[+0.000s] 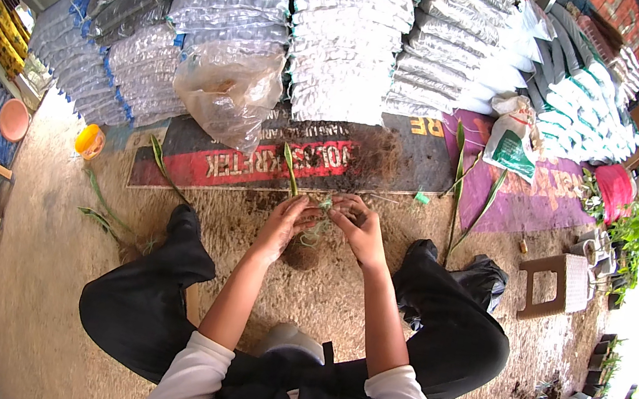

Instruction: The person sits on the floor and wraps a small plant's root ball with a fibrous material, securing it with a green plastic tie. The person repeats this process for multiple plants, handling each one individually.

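Before me, my left hand (284, 225) and my right hand (358, 226) meet over the floor, and their fingers look smeared with soil. Between the fingertips is a tangle of thin green string (324, 203), pinched from both sides. Loose loops of it hang over a round brown root ball (301, 257), below the hands. A narrow upright leaf with pale edges, like a snake plant leaf (290, 170), rises just beyond my left fingers. Whether it joins the root ball is hidden by the hands.
Snake plants lie by my left foot (168, 166) and stand by the right (459, 185), near a black plastic bag (480, 278). Brown fibre (378, 157) covers part of a printed banner (275, 160). Behind stand stacked filled sacks (347, 33). Plastic stools (555, 286) flank me.
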{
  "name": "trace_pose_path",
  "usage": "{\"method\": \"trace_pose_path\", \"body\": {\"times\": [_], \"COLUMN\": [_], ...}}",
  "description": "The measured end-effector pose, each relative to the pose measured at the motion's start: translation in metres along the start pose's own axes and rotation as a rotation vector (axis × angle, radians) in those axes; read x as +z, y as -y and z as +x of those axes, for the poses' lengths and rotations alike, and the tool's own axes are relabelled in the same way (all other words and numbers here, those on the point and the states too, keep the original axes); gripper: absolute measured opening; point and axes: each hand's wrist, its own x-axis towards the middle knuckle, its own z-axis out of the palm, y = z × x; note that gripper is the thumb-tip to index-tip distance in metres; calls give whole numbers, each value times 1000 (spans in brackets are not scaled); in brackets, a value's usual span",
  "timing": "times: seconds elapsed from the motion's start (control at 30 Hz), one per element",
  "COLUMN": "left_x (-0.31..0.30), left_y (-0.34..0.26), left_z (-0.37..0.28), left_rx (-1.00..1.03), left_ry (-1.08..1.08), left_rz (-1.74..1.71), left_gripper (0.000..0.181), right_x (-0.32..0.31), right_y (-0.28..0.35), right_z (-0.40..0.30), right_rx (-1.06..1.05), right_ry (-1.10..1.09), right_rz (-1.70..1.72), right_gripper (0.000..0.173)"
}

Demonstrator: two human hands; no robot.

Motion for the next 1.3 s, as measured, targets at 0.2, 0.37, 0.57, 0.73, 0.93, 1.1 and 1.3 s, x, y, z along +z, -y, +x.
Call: {"method": "trace_pose_path", "body": {"times": [0.2,0.37,0.57,0.73,0.93,1.1,1.3], "left_x": [9,11,15,11,8,5,-18], "left_y": [-7,4,2,8,15,11,13], "left_z": [-5,-4,-5,-1,3,1,9], "left_rx": [71,116,105,174,159,-97,-104], "left_ry": [185,168,81,-16,-65,96,336], "left_rz": [466,380,371,219,249,-271,-640], "left_gripper": [39,32,29,27,24,27,24], "right_x": [-7,-6,-11,-23,-5,1,-7], "right_y": [-5,-5,-12,0,-10,-15,-13], "right_z": [-3,-2,2,1,0,-4,-3], "right_rx": [209,169,107,114,58,509,559], "right_ry": [-74,-73,-225,-120,-16,-34,-78], "right_rz": [353,314,157,-108,-125,707,1020], "right_gripper": [10,9,15,23,24,23,15]}}
